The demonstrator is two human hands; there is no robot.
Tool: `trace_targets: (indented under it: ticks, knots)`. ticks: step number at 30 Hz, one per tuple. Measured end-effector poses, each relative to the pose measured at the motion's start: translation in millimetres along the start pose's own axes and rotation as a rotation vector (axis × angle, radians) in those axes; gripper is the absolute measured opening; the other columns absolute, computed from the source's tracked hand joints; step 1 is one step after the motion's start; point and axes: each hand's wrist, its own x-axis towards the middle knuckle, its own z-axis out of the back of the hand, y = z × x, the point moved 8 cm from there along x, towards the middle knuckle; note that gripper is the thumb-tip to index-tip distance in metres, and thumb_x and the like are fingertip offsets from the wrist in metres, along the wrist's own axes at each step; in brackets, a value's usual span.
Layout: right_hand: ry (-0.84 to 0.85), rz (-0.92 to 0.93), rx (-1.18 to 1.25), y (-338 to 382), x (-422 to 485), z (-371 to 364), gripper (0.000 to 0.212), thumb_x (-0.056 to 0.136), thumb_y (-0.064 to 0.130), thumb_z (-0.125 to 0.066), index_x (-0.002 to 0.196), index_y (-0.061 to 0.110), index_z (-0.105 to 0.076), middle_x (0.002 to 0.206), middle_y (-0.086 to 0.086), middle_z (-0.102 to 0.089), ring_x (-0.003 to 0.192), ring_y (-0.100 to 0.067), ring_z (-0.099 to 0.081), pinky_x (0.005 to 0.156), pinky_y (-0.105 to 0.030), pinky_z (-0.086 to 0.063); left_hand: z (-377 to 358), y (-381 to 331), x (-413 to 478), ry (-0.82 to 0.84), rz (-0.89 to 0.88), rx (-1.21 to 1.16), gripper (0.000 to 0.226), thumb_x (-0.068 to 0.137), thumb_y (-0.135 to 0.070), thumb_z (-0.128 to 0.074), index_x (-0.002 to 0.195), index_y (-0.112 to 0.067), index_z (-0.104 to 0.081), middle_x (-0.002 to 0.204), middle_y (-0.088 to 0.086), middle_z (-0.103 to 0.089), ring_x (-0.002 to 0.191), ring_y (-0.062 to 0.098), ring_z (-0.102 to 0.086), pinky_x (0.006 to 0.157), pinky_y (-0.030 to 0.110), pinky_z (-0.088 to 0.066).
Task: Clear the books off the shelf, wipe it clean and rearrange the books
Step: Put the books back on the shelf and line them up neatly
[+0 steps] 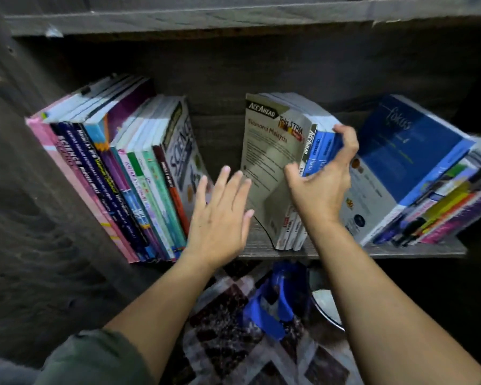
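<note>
A dark wooden shelf [261, 252] holds three groups of books. A left row [117, 173] leans against the side wall. In the middle stands a small bundle [272, 162] fronted by a grey "Ace Ahead" book, with blue spines behind it. My right hand [322, 176] grips this bundle, fingers over the blue spines and thumb on the grey cover. My left hand [220, 215] hovers flat in the gap between the left row and the bundle, fingers straight, holding nothing. A right group [417, 173] with a big blue "Fokus" book leans outward.
The upper shelf board [233, 20] runs across above. The cabinet's side wall [25, 204] closes off the left. Below the shelf lie a patterned mat [220, 329], a blue item [272, 309] and a round metal object [326, 307].
</note>
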Motion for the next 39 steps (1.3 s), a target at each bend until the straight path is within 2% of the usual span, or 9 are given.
trace_targets:
  ticks: [6, 12, 17, 23, 27, 30, 33, 36, 39]
  knots:
    - [-0.069, -0.050, -0.019, -25.6, 15.4, 40.4, 0.073, 0.072, 0.021, -0.067, 0.129, 0.038, -0.024, 0.118, 0.004, -0.055, 0.089, -0.017, -0.060, 0.082, -0.042, -0.053, -95.0, -26.6, -6.1, 0.379, -0.040, -0.106, 0.062, 0.101, -0.047, -0.020, 0.153, -0.014, -0.018, 0.161, 0.003, -0.014, 0.149, 0.019, 0.000, 0.120, 0.042, -0.004]
    - [-0.191, 0.014, -0.116, -40.4, 32.0, 79.6, 0.071, 0.073, 0.014, -0.067, 0.135, 0.022, -0.033, 0.129, 0.007, -0.040, 0.088, 0.010, -0.039, 0.078, -0.008, -0.034, -137.8, -46.7, -24.5, 0.496, -0.049, -0.233, 0.088, 0.081, -0.062, 0.007, 0.155, -0.019, -0.009, 0.162, -0.001, -0.007, 0.149, 0.016, 0.000, 0.119, 0.038, -0.001]
    - [-0.250, 0.081, -0.433, -42.2, 43.6, 87.5, 0.069, 0.069, 0.021, -0.068, 0.127, 0.025, -0.032, 0.143, -0.015, -0.036, 0.122, -0.028, -0.039, 0.093, -0.032, -0.036, -143.5, -49.9, -22.3, 0.478, -0.013, -0.246, 0.087, 0.082, -0.061, 0.004, 0.155, -0.017, -0.013, 0.162, 0.000, -0.011, 0.149, 0.018, -0.003, 0.121, 0.041, -0.002]
    - [-0.339, 0.120, -0.770, -38.3, 49.2, 94.7, 0.069, 0.058, 0.027, -0.067, 0.122, 0.014, -0.048, 0.146, -0.010, -0.040, 0.122, -0.025, -0.017, 0.103, -0.042, -0.008, -142.6, -50.5, -22.5, 0.474, -0.003, -0.216, 0.085, 0.082, -0.060, 0.006, 0.155, -0.019, -0.010, 0.162, -0.001, -0.010, 0.149, 0.016, -0.002, 0.121, 0.039, -0.001]
    - [-0.337, 0.125, -0.863, -42.3, 48.4, 91.7, 0.082, 0.059, 0.029, -0.066, 0.134, 0.017, -0.035, 0.152, -0.011, -0.034, 0.136, -0.034, -0.013, 0.110, -0.043, 0.016, -139.5, -52.3, -24.0, 0.485, 0.002, -0.234, 0.082, 0.085, -0.059, 0.003, 0.155, -0.019, -0.009, 0.162, -0.001, -0.008, 0.149, 0.016, 0.000, 0.120, 0.038, 0.001]
    - [-0.302, 0.113, -0.938, -33.8, 44.0, 81.2, 0.093, 0.060, 0.027, -0.072, 0.142, 0.022, -0.028, 0.158, -0.014, -0.021, 0.143, -0.041, -0.012, 0.109, -0.052, 0.016, -132.3, -53.0, -17.9, 0.522, 0.009, -0.254, 0.067, 0.098, -0.052, -0.020, 0.155, -0.018, -0.011, 0.161, 0.000, -0.011, 0.148, 0.016, -0.005, 0.121, 0.039, -0.004]
    - [-0.249, 0.172, -0.893, -16.6, 39.9, 59.7, 0.083, 0.059, 0.023, -0.076, 0.135, 0.025, -0.043, 0.156, -0.015, -0.026, 0.142, -0.043, -0.017, 0.111, -0.052, 0.012, -95.2, -35.3, 8.8, 0.364, 0.066, -0.265, 0.056, 0.099, -0.033, -0.038, 0.151, -0.016, -0.026, 0.153, 0.005, -0.033, 0.141, 0.021, -0.028, 0.119, 0.041, -0.019]
    - [-0.156, 0.296, -0.751, 8.5, 29.2, 29.6, 0.067, 0.060, 0.023, -0.074, 0.125, 0.024, -0.056, 0.146, -0.011, -0.043, 0.139, -0.038, -0.029, 0.112, -0.055, 0.002, -14.3, -2.9, 31.2, -0.033, 0.110, -0.294, 0.041, 0.093, -0.021, -0.046, 0.133, -0.012, -0.052, 0.134, 0.008, -0.053, 0.123, 0.025, -0.047, 0.106, 0.040, -0.038]
    - [-0.098, 0.265, -0.756, 23.1, 17.9, 5.6, 0.055, 0.065, 0.024, -0.072, 0.119, 0.026, -0.059, 0.149, -0.011, -0.039, 0.142, -0.036, -0.023, 0.108, -0.063, 0.003, 71.2, 33.3, 21.7, -0.362, 0.120, -0.263, 0.030, 0.090, -0.019, -0.050, 0.115, -0.010, -0.063, 0.116, 0.008, -0.060, 0.109, 0.028, -0.053, 0.095, 0.038, -0.040]
